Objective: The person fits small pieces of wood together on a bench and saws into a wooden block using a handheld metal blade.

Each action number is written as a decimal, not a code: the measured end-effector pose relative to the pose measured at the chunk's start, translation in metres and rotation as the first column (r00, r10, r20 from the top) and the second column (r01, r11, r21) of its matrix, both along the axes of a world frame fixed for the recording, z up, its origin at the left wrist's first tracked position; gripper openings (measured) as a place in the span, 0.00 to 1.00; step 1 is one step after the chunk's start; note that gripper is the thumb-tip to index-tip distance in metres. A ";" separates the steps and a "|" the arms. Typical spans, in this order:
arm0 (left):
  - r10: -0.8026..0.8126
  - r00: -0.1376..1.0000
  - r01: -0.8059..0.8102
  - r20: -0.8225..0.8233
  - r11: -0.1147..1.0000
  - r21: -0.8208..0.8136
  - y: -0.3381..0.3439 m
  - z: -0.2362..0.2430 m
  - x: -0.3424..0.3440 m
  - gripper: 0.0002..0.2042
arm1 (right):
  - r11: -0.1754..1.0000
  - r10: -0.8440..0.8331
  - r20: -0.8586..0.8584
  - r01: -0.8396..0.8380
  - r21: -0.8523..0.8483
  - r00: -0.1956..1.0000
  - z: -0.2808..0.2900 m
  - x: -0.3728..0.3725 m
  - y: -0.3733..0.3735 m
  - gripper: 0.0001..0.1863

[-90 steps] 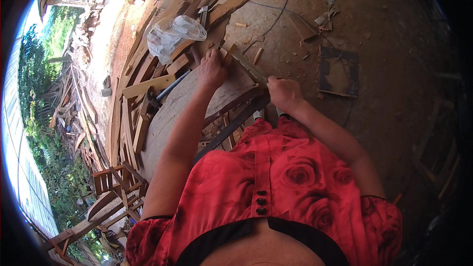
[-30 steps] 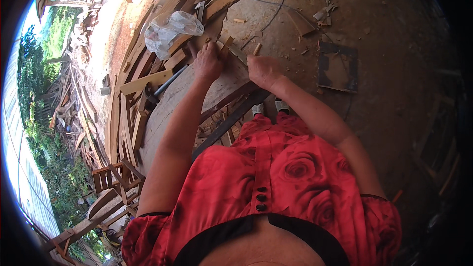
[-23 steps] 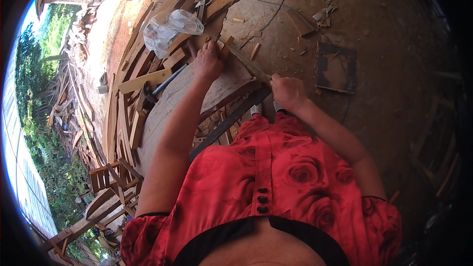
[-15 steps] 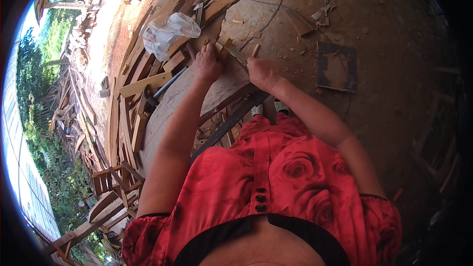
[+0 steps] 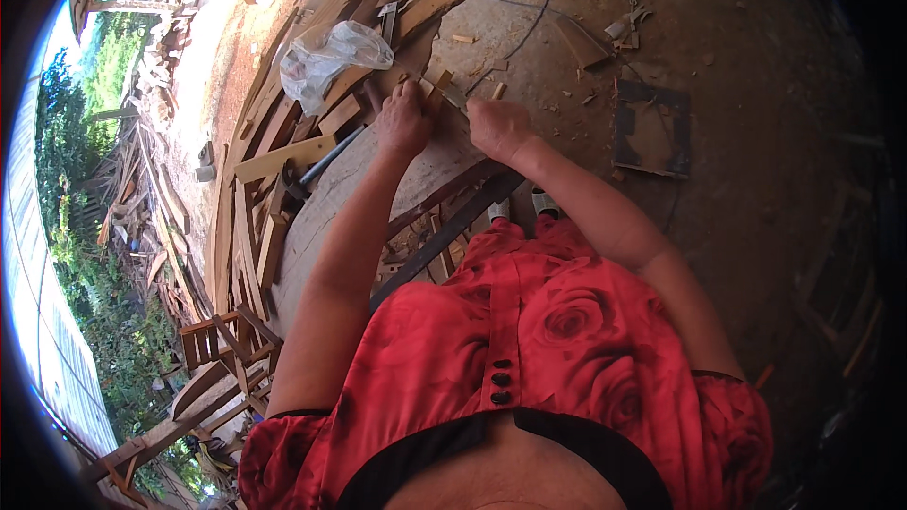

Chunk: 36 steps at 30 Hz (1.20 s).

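My left hand (image 5: 406,120) is closed over a small strip of wood (image 5: 436,86) at the far end of the grey work surface (image 5: 354,170). Its fingers hide much of the strip. Just to the right, my right hand (image 5: 499,129) is wrapped round a wooden-handled tool (image 5: 500,91), whose handle end sticks out above the fist. A flat, pale, blade-like piece (image 5: 454,95) shows between the two hands, against the wood strip. Whether it joins the handle is hidden by my right fingers.
A clear plastic bag (image 5: 335,61) lies on stacked boards beyond my left hand. A hammer-like tool with a blue-grey shaft (image 5: 331,156) rests beside a pale wood block (image 5: 283,160). Wood offcuts, a cable (image 5: 543,14) and a dark square panel (image 5: 652,129) lie on the floor.
My right hand has shifted slightly left, closer to my left hand, and the handle has tilted a little. The whole view has moved slightly. Both hands keep their grip.
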<state>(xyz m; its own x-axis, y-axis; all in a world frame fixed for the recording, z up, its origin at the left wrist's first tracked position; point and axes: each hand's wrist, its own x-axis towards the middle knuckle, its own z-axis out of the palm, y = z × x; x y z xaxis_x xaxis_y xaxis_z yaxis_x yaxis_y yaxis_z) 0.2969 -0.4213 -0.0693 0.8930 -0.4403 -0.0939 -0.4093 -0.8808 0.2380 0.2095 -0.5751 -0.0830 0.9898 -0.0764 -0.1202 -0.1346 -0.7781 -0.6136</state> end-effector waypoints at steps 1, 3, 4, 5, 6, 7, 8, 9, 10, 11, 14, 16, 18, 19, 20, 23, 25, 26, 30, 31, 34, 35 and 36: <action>0.005 1.000 -0.005 -0.003 1.000 0.002 0.001 0.000 -0.001 0.17 | 1.000 0.005 -0.003 -0.005 0.002 1.000 0.001 -0.002 0.001 0.10; -0.034 0.999 0.034 0.002 0.999 0.029 0.003 0.002 0.001 0.16 | 0.999 -0.012 0.004 0.012 0.030 1.000 0.004 -0.011 -0.001 0.09; -0.026 1.000 0.026 0.003 0.999 0.031 0.006 -0.001 0.002 0.16 | 0.999 -0.005 0.004 0.005 0.032 1.000 0.006 -0.019 -0.002 0.09; -0.018 0.999 0.018 0.027 1.000 -0.001 0.008 -0.005 0.002 0.18 | 1.000 -0.004 0.002 0.004 0.027 1.000 0.006 -0.032 -0.007 0.08; -0.009 0.999 0.011 0.051 0.999 -0.036 0.009 -0.008 0.003 0.21 | 1.000 -0.004 -0.002 0.004 0.018 1.000 0.007 -0.045 -0.013 0.08; -0.002 0.999 0.004 0.049 0.999 -0.038 0.009 -0.007 0.003 0.21 | 1.000 0.003 -0.004 -0.003 0.017 1.000 0.007 -0.060 -0.020 0.08; -0.006 0.999 0.007 0.035 1.000 -0.027 0.007 -0.004 0.002 0.19 | 1.000 0.001 -0.029 -0.001 0.006 1.000 0.007 -0.076 -0.028 0.07; -0.016 1.000 0.017 0.020 1.000 -0.015 0.006 -0.002 0.001 0.18 | 1.000 -0.008 -0.053 0.008 -0.003 0.999 0.008 -0.085 -0.031 0.07; -0.015 1.000 0.015 0.019 1.000 -0.016 0.007 -0.003 0.001 0.18 | 1.000 -0.007 -0.054 0.007 -0.005 0.998 0.006 -0.082 -0.030 0.07; -0.017 0.999 0.018 0.031 1.000 -0.026 0.009 -0.005 0.002 0.19 | 1.000 0.003 -0.034 -0.003 -0.012 0.999 0.003 -0.074 -0.028 0.08; -0.032 0.998 0.035 0.053 0.998 -0.042 0.005 -0.007 0.002 0.20 | 0.999 -0.029 0.033 0.028 0.022 0.999 0.005 -0.032 -0.013 0.08; -0.037 0.997 0.040 0.062 0.998 -0.045 0.004 -0.005 0.003 0.20 | 0.999 -0.042 0.031 0.042 0.025 0.999 0.000 -0.011 -0.002 0.08; -0.026 0.999 0.027 0.046 0.999 -0.034 0.003 -0.004 0.002 0.19 | 0.999 -0.047 0.026 0.047 0.026 0.999 -0.004 -0.010 0.000 0.08; -0.025 0.999 0.026 0.043 0.999 -0.034 0.004 -0.005 0.002 0.19 | 0.999 -0.035 0.048 0.034 0.026 0.998 -0.005 -0.015 -0.003 0.08; -0.026 0.999 0.027 0.041 0.999 -0.033 0.004 -0.006 0.003 0.19 | 0.999 -0.024 0.070 0.022 0.024 0.997 -0.006 -0.022 -0.006 0.08; -0.027 0.998 0.029 0.051 0.999 -0.037 0.009 -0.008 0.004 0.19 | 1.000 -0.002 0.004 0.002 0.008 1.000 0.003 -0.069 -0.026 0.07; -0.034 0.997 0.036 0.064 0.998 -0.042 0.008 -0.007 0.003 0.19 | 0.999 0.016 0.030 -0.017 0.050 0.999 0.003 -0.096 -0.038 0.10; -0.016 0.999 0.017 0.042 1.000 -0.023 0.008 -0.004 0.003 0.20 | 0.999 0.018 0.029 -0.019 0.051 0.999 0.001 -0.095 -0.036 0.10; -0.036 0.998 0.038 0.059 0.999 -0.033 0.006 -0.003 0.002 0.20 | 0.999 0.010 0.008 -0.010 0.032 1.000 0.001 -0.052 -0.016 0.08; -0.046 0.997 0.048 0.061 0.998 -0.032 0.003 -0.003 0.002 0.20 | 0.999 -0.001 0.035 0.000 0.032 0.999 -0.006 -0.032 -0.009 0.08; -0.038 0.998 0.040 0.053 0.999 -0.033 0.003 -0.003 0.002 0.20 | 0.999 -0.003 0.055 0.000 0.054 0.998 -0.005 -0.008 0.002 0.09; -0.046 0.998 0.047 0.051 0.998 -0.033 0.004 -0.002 0.003 0.20 | 0.997 -0.003 0.047 0.000 0.072 0.999 -0.001 -0.006 0.002 0.09; -0.047 0.998 0.049 0.047 0.998 -0.036 0.005 -0.002 0.002 0.20 | 0.998 0.002 0.045 -0.005 0.069 0.999 -0.001 -0.012 0.000 0.09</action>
